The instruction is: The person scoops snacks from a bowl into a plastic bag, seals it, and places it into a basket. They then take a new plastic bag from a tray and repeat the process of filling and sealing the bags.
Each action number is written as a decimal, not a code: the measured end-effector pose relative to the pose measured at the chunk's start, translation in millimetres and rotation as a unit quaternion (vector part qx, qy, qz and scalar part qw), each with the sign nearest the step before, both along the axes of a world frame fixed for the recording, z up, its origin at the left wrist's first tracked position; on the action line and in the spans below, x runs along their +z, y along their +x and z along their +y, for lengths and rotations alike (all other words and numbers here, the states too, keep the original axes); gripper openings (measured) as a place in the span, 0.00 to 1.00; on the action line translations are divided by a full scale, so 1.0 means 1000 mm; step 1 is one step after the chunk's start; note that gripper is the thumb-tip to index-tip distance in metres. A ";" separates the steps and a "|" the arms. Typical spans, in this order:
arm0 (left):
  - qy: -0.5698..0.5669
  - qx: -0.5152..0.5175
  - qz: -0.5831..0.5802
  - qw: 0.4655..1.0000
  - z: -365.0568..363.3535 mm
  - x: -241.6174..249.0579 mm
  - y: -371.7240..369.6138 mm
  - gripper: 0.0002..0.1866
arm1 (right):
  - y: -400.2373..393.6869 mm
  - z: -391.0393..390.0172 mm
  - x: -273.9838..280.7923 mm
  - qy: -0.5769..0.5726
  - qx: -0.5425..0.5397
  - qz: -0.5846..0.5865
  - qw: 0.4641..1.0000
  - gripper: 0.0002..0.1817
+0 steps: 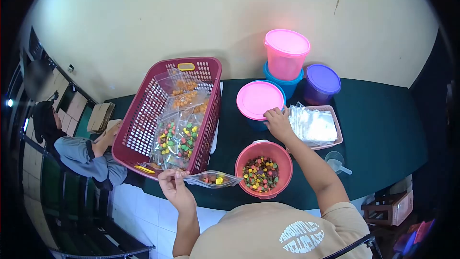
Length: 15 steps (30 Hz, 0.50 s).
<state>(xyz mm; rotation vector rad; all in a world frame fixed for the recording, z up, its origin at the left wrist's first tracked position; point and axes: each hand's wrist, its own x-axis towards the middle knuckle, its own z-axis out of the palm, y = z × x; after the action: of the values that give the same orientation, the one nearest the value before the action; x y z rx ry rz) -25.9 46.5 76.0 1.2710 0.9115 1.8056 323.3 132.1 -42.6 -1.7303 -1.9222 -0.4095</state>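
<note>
My left hand (pixel 176 186) is closed, pinching the end of a clear zip bag (pixel 213 179) with colourful candies in its bottom. The bag's far end touches the rim of a coral-pink tub (pixel 240 163), which holds many loose coloured candies (pixel 260 174). My right hand (pixel 278 123) has its fingers curled over the near right edge of a pink lid (pixel 260 100). That lid sits over a blue tub (pixel 257 124), mostly hidden under it. Beside my right wrist stands a pale basket (pixel 339 136) with a stack of clear empty bags (pixel 312 124).
A maroon basket (pixel 131 115) at left holds several filled bags (pixel 178 136). Behind stand a pink bucket (pixel 286 62) on a blue tub (pixel 287 85) and a purple-lidded tub (pixel 323 80). A scoop (pixel 339 166) lies by a clear cup. Another person (pixel 79 151) sits at far left.
</note>
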 end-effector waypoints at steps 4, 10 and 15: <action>-0.006 -0.007 0.005 1.000 0.003 0.001 0.001 0.05 | 0.006 0.001 -0.002 -0.004 0.016 -0.010 1.000 0.08; 0.015 0.023 0.020 0.999 0.012 0.011 0.000 0.05 | -0.027 -0.095 0.028 -0.040 0.085 0.006 0.996 0.08; 0.023 0.052 -0.002 0.998 0.022 0.012 -0.001 0.05 | -0.038 -0.204 0.031 -0.132 0.242 0.036 0.961 0.13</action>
<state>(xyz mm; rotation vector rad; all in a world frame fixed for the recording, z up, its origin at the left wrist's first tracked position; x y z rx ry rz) -26.6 68.6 88.3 1.2681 0.9550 1.9200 284.8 -71.4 -11.5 -1.3254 -2.3333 0.0933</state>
